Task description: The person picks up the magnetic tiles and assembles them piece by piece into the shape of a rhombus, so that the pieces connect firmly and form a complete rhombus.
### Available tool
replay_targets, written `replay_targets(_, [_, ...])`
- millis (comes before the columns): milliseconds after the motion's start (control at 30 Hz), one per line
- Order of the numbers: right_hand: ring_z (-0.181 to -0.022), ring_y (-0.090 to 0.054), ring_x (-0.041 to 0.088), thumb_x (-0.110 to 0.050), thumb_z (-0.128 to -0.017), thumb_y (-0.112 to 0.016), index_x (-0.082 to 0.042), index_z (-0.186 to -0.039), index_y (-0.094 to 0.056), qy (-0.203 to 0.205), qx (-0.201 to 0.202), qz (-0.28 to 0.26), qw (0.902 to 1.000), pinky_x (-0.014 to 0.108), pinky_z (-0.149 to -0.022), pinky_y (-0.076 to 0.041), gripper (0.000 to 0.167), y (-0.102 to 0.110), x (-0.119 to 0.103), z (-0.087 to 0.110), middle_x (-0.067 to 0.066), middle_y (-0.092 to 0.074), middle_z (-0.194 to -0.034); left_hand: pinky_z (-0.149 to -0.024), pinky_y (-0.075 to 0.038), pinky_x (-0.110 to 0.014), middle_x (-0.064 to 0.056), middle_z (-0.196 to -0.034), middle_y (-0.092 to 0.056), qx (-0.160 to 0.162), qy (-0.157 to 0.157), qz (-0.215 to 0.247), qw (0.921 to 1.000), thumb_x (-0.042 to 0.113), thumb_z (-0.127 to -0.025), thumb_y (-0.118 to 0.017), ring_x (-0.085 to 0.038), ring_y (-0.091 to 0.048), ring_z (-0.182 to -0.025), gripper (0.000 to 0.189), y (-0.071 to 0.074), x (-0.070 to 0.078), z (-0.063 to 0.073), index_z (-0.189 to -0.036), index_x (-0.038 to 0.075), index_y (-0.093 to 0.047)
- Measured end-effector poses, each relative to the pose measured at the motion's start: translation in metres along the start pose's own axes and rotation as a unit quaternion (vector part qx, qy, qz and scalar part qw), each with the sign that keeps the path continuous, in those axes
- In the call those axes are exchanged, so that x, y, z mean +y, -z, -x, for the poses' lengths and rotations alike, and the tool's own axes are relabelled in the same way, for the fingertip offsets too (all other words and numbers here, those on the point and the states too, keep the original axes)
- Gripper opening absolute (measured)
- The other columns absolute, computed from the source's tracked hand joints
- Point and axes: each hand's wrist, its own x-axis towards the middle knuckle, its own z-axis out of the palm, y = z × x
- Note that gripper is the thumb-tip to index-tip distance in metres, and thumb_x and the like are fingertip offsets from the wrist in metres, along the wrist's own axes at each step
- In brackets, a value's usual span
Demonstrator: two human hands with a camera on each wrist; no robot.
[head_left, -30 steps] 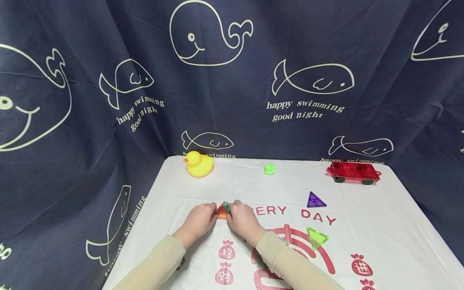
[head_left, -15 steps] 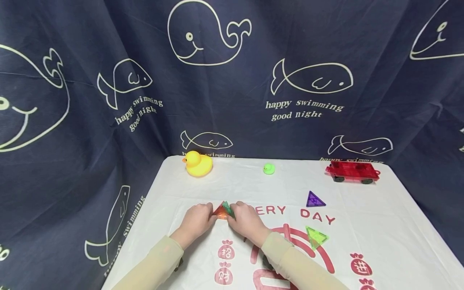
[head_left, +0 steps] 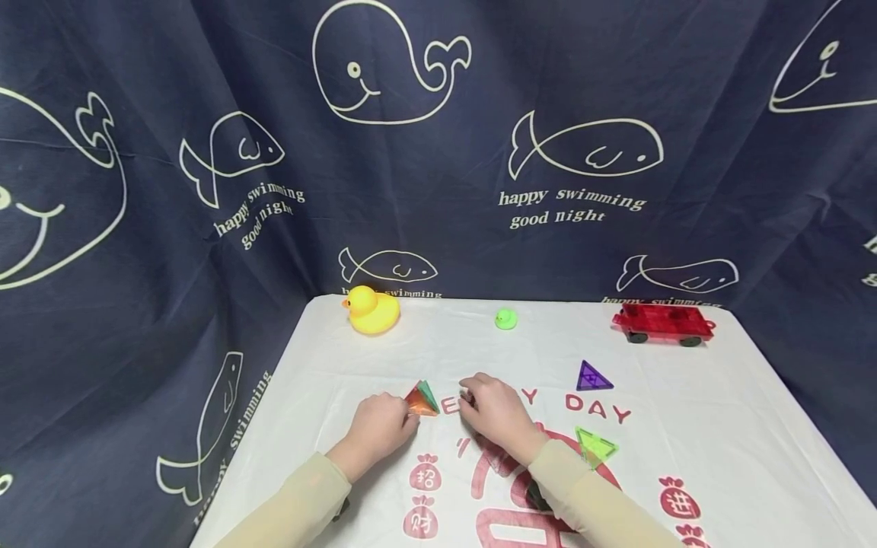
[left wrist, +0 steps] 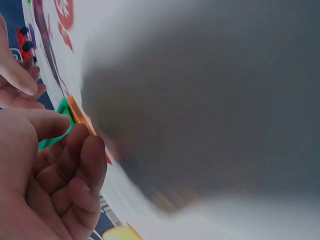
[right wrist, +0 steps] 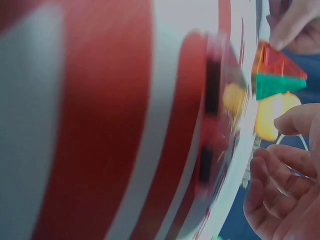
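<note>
A small pyramid of see-through magnetic tiles (head_left: 422, 399), with red, orange and green faces, stands on the white tablecloth. At its left side my left hand (head_left: 381, 425) pinches it between thumb and fingers. The left wrist view shows the green and orange tiles (left wrist: 76, 111) just beyond those fingertips. To the right of the pyramid, my right hand (head_left: 499, 411) is apart from it, fingers loosely bent and holding nothing. In the right wrist view, the red and green faces (right wrist: 280, 86) show beyond the right hand (right wrist: 285, 185), with a left finger on the red edge.
A purple triangle tile (head_left: 592, 376) and a lime triangle tile (head_left: 596, 447) lie to the right. Along the back are a yellow duck (head_left: 372, 310), a small green duck (head_left: 506, 319) and a red wheeled car base (head_left: 663, 325). A dark blue curtain (head_left: 438, 167) hangs behind.
My right hand has let go of the pyramid and moved right, baring its green face. The left hand has stayed at the pyramid's left side. The view has shifted slightly.
</note>
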Motion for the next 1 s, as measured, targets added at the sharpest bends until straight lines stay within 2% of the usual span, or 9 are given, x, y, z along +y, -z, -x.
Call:
replay_targets(167, [-0.091,-0.071,0.026,-0.016,-0.088,-0.08,-0.004,-0.11,-0.077,-0.006,0.025,0.012,0.9996,0.046,-0.08,-0.058,0.025,0.013,0.023,0.004,0.006,-0.072,-0.098,-0.047,-0.035,-0.03,0.012,-0.049,-0.037,-0.01,-0.042,0.023,0.9988,0.025,-0.094,-0.072,-0.007,-0.035,-0.046,0.046,0.003,0.016,-0.001,-0.059,0.022,-0.044])
replay_targets(333, [-0.092,-0.07,0.031,-0.013,-0.086,-0.081,-0.002,-0.109,-0.077,-0.014,0.046,0.029,0.9984,0.05,-0.081,-0.057,0.026,0.027,0.047,0.011,0.008,-0.072,-0.097,-0.049,-0.034,-0.028,0.013,-0.055,-0.039,-0.017,-0.069,0.057,0.9958,0.022,-0.095,-0.073,-0.005,-0.036,-0.049,0.036,0.005,0.033,-0.004,-0.068,0.022,-0.05])
replay_targets(467, [-0.094,-0.069,0.033,-0.013,-0.087,-0.08,-0.001,-0.11,-0.077,-0.033,0.044,0.038,0.9978,0.052,-0.082,-0.057,0.027,0.04,0.067,0.019,0.011,-0.071,-0.099,-0.051,-0.037,-0.025,0.014,-0.064,-0.045,-0.026,-0.085,0.074,0.9933,0.022,-0.095,-0.074,-0.004,-0.041,-0.054,0.024,0.002,0.045,-0.008,-0.078,0.02,-0.057])
replay_targets(600, [-0.098,-0.068,0.035,-0.013,-0.089,-0.078,0.0,-0.113,-0.076,-0.058,0.035,0.048,0.9965,0.053,-0.085,-0.056,0.028,0.054,0.089,0.029,0.013,-0.071,-0.103,-0.057,-0.044,-0.021,0.012,-0.077,-0.057,-0.035,-0.104,0.076,0.9911,0.024,-0.095,-0.074,-0.002,-0.049,-0.062,0.011,-0.005,0.056,-0.012,-0.092,0.017,-0.066])
replay_targets(733, [-0.099,-0.067,0.038,-0.012,-0.089,-0.076,0.002,-0.114,-0.075,-0.073,0.043,0.058,0.9947,0.056,-0.088,-0.054,0.029,0.067,0.114,0.04,0.017,-0.07,-0.105,-0.062,-0.049,-0.021,0.009,-0.089,-0.062,-0.033,-0.125,0.064,0.9895,0.029,-0.095,-0.075,-0.001,-0.054,-0.07,0.018,-0.012,0.067,-0.016,-0.105,0.015,-0.069])
replay_targets(833, [-0.101,-0.064,0.042,-0.013,-0.089,-0.075,0.005,-0.116,-0.073,-0.087,0.048,0.064,0.993,0.06,-0.09,-0.052,0.033,0.076,0.131,0.048,0.022,-0.068,-0.108,-0.066,-0.05,-0.023,0.008,-0.093,-0.061,-0.028,-0.139,0.052,0.9886,0.034,-0.094,-0.076,-0.003,-0.056,-0.075,0.028,-0.016,0.074,-0.018,-0.112,0.013,-0.068])
replay_targets(1000, [-0.112,-0.057,0.05,-0.02,-0.09,-0.076,0.011,-0.126,-0.066,-0.13,0.021,0.076,0.9883,0.066,-0.095,-0.046,0.049,0.085,0.155,0.057,0.032,-0.061,-0.122,-0.075,-0.054,-0.028,0.002,-0.106,-0.062,-0.025,-0.147,0.05,0.9875,0.043,-0.091,-0.079,-0.011,-0.062,-0.086,0.044,-0.023,0.083,-0.018,-0.119,0.012,-0.068])
